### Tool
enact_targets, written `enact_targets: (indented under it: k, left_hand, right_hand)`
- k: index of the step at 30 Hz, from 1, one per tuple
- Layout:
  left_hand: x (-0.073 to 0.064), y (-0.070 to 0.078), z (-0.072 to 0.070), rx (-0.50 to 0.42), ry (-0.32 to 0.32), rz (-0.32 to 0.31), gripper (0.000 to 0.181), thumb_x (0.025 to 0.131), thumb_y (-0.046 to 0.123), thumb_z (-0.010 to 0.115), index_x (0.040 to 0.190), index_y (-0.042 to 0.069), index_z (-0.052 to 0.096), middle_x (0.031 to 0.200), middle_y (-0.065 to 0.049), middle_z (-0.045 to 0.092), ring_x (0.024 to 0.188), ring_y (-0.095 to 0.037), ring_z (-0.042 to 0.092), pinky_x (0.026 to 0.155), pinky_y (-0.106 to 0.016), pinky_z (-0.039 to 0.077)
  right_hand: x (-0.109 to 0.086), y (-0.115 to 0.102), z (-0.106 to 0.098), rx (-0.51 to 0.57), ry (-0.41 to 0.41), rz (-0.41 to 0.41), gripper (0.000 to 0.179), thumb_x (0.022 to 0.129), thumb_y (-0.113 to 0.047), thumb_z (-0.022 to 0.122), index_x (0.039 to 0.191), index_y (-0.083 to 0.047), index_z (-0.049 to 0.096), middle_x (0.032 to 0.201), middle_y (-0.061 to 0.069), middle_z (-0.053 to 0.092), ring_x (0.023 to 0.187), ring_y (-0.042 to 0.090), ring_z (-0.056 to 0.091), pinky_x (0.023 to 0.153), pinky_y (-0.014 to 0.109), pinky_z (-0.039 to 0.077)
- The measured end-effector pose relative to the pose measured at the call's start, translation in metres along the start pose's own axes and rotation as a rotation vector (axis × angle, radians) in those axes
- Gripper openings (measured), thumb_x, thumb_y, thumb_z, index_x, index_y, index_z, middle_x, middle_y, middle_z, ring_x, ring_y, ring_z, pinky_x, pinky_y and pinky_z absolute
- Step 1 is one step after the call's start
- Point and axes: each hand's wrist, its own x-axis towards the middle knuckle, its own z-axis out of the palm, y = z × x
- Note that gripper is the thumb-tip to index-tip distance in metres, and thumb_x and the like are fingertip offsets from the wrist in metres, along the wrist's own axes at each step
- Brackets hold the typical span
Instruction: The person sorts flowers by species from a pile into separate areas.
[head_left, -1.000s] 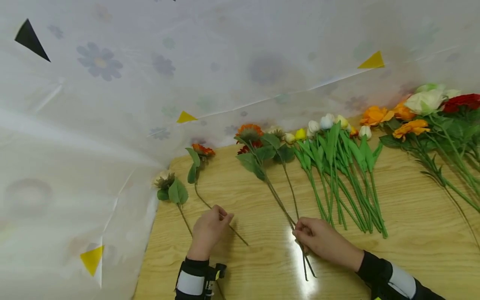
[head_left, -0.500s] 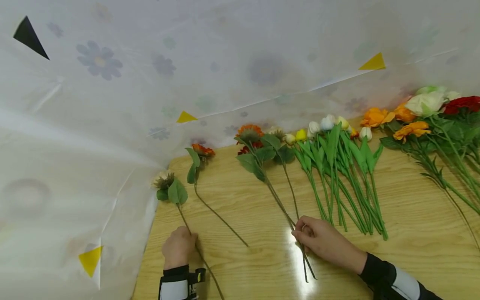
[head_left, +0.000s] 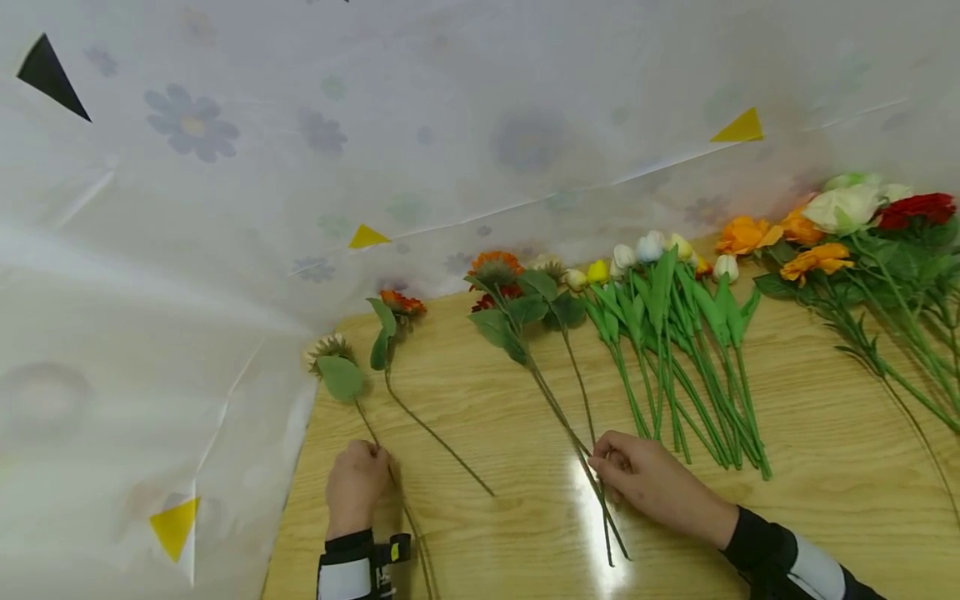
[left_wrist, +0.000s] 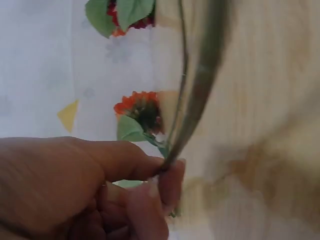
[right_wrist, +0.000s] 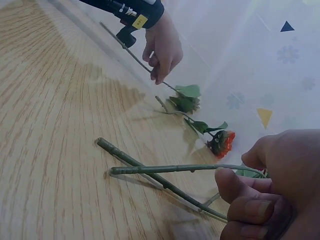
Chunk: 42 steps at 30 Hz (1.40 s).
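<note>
My left hand [head_left: 356,487] pinches the thin stem [left_wrist: 200,90] of a cream artificial flower [head_left: 328,348] at the table's left side. In the right wrist view that stem slants up off the wood, its cut end raised. Beside it lies a single orange flower [head_left: 402,302], its bare stem untouched. My right hand [head_left: 656,475] pinches a green flower stem [right_wrist: 165,169] between thumb and finger; another stem [right_wrist: 150,176] crosses beneath. These stems belong to a small group with an orange flower [head_left: 495,265], a dark red one and a cream one, heads toward the wall.
A row of white and yellow tulips [head_left: 675,333] lies right of my right hand's group. Farther right is a pile of orange, white and red blooms [head_left: 843,208]. A patterned white sheet [head_left: 450,125] borders the wooden table [head_left: 690,533] at back and left.
My left hand has moved left and down from beside the single orange flower's stem to the cream flower's stem. The cream flower has turned. My right hand stays nearly still.
</note>
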Motion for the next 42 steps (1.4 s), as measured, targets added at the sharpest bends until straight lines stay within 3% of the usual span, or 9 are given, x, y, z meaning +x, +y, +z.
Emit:
enact_targets:
  k: [4,8,14,18,23,29,33,38,42]
  left_hand:
    - [-0.003,0.011,-0.006,-0.172,0.029,0.063,0.028,0.106,0.014,0.055,0.083,0.004,0.066,0.067,-0.005,0.060,0.049,-0.013,0.053,0.044,-0.026,0.043]
    - [-0.010,0.037,-0.005,-0.363,0.014,0.149,0.021,0.105,0.016,0.060,0.113,-0.002,0.068,0.093,-0.015,0.072,0.064,-0.026,0.067,0.050,-0.029,0.055]
    - [-0.021,0.081,0.004,-0.523,-0.071,0.285,0.021,0.104,0.020,0.063,0.114,0.002,0.068,0.094,-0.012,0.073,0.065,-0.027,0.065,0.053,-0.040,0.057]
    - [-0.027,0.103,0.014,-0.581,-0.151,0.355,0.025,0.104,0.025,0.064,0.114,0.004,0.068,0.094,-0.010,0.073,0.060,-0.024,0.063,0.054,-0.041,0.057]
    - [-0.032,0.125,0.027,-0.649,-0.234,0.414,0.028,0.103,0.030,0.064,0.114,0.004,0.068,0.095,-0.012,0.073,0.058,-0.024,0.062,0.055,-0.043,0.058]
    - [-0.035,0.146,0.039,-0.691,-0.255,0.471,0.022,0.104,0.030,0.063,0.113,0.010,0.067,0.095,-0.008,0.074,0.053,-0.016,0.059,0.055,-0.047,0.058]
    - [-0.036,0.150,0.043,-0.666,-0.275,0.494,0.023,0.105,0.031,0.062,0.117,0.013,0.066,0.098,-0.007,0.074,0.054,-0.020,0.061,0.056,-0.046,0.058]
    - [-0.032,0.145,0.043,-0.593,-0.329,0.495,0.033,0.106,0.037,0.058,0.126,0.011,0.064,0.105,-0.012,0.073,0.066,-0.036,0.065,0.053,-0.030,0.052]
    - [-0.026,0.129,0.039,-0.464,-0.301,0.445,0.039,0.107,0.038,0.056,0.130,0.007,0.063,0.104,-0.012,0.072,0.067,-0.032,0.066,0.053,-0.026,0.048]
  right_hand:
    - [0.000,-0.001,0.000,0.011,-0.004,-0.009,0.025,0.107,-0.029,0.057,0.108,-0.005,0.065,0.068,0.001,0.063,0.059,0.011,0.059,0.056,0.024,0.042]
    - [0.001,-0.003,0.004,0.049,-0.015,-0.048,0.026,0.108,-0.027,0.055,0.108,-0.004,0.065,0.070,0.003,0.063,0.059,0.012,0.060,0.053,0.024,0.042]
    - [0.002,-0.011,0.014,0.100,-0.056,-0.153,0.022,0.109,-0.019,0.053,0.106,0.000,0.063,0.071,0.006,0.064,0.057,0.007,0.055,0.051,0.023,0.042]
    - [0.003,-0.017,0.020,0.113,-0.103,-0.136,0.026,0.110,-0.022,0.051,0.112,0.000,0.064,0.070,0.007,0.063,0.056,0.000,0.045,0.054,0.024,0.041]
    - [0.005,-0.020,0.027,0.136,-0.176,-0.110,0.031,0.109,-0.026,0.052,0.118,0.002,0.065,0.071,0.011,0.064,0.056,0.000,0.050,0.057,0.024,0.046]
    - [0.004,-0.019,0.033,0.172,-0.214,-0.154,0.028,0.109,-0.023,0.053,0.110,0.002,0.066,0.069,0.007,0.065,0.057,0.001,0.057,0.055,0.024,0.050]
    - [0.001,-0.017,0.032,0.199,-0.214,-0.163,0.025,0.108,-0.021,0.053,0.104,0.001,0.064,0.068,0.012,0.064,0.058,0.006,0.060,0.057,0.025,0.050]
    - [0.000,-0.014,0.031,0.168,-0.196,-0.147,0.025,0.109,-0.022,0.052,0.100,-0.002,0.063,0.067,0.008,0.063,0.059,0.005,0.059,0.056,0.024,0.050]
    - [0.000,-0.014,0.028,0.128,-0.163,-0.112,0.026,0.110,-0.023,0.051,0.096,-0.004,0.063,0.066,0.002,0.061,0.056,0.004,0.056,0.052,0.022,0.045]
